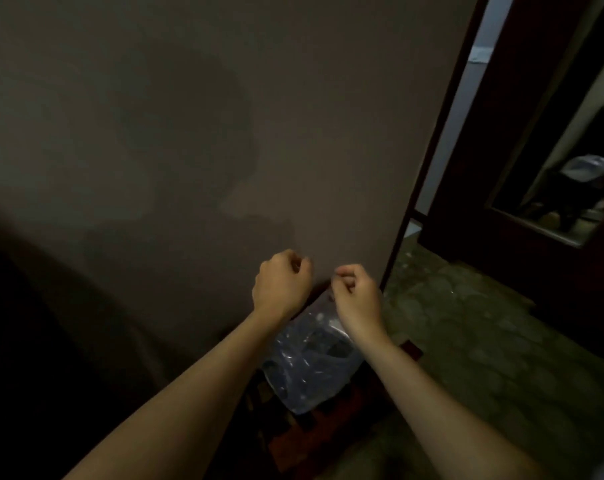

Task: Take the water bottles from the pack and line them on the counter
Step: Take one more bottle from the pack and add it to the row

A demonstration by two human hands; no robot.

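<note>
Both hands up by the wall (224,116) now. Left hand (281,284) and right hand (356,299) are curling tight, fingers pinching, prob. gripping thin clear wrap, can't tell for sure. The pack (307,368) is sitting below them, at the wall's foot. Risk: film's tearing suddenly, bottles spilling out onto the floor (467,341). Dim light isn't helping.

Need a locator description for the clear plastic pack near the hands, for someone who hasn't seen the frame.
Start at the large grey-brown wall and drop to its right lower corner, where both fists meet. Between the forearms, on the floor, sits the crinkly clear plastic pack. It is the only glossy, bluish, see-through thing there, beside the dull mottled green floor.
</note>
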